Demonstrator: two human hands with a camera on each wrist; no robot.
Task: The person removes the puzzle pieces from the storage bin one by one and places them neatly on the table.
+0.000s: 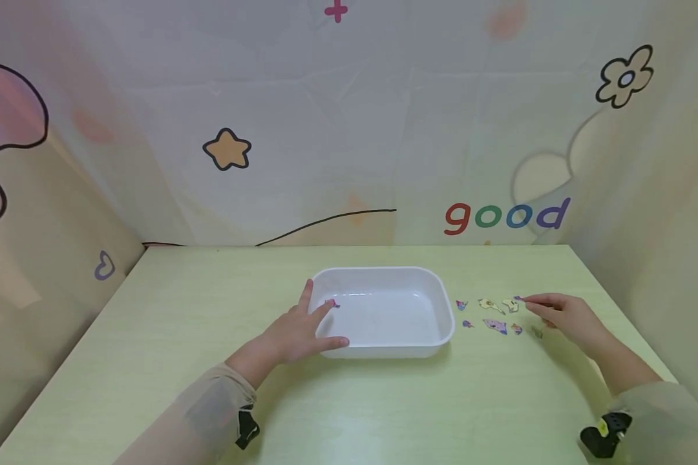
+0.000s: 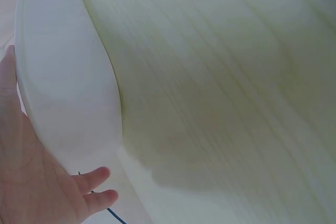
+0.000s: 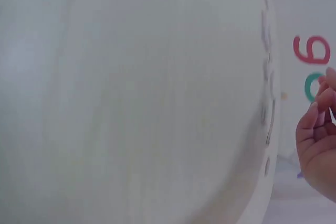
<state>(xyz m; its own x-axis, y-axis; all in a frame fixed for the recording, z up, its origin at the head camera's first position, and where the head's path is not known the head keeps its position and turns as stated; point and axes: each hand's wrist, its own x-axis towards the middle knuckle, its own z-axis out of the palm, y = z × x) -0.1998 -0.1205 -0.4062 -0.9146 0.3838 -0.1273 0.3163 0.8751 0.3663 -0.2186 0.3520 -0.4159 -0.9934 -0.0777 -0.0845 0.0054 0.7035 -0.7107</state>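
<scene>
A white rectangular plastic tray (image 1: 384,352) stands on the table. My left hand (image 1: 293,332) lies spread over its left end, thumb along the front rim and index finger reaching inside. By that index fingertip is a small pink-purple sticker (image 1: 335,305). In the left wrist view, part of the left hand (image 2: 37,177) lies along the tray's outer wall (image 2: 68,77). To the right, my right hand (image 1: 570,321) pinches a small purple sticker (image 1: 518,298) between thumb and fingertips, close over the table. The right wrist view shows its curled fingers (image 3: 317,140), the sticker hidden there.
Several small flat stickers lie right of the tray, among them a larger purple one (image 1: 495,326), a yellowish one (image 1: 491,305) and a pale one (image 1: 537,332). The light wood-grain table (image 1: 209,303) ends at a printed cloth backdrop (image 1: 349,129). Cloth also hangs at both sides.
</scene>
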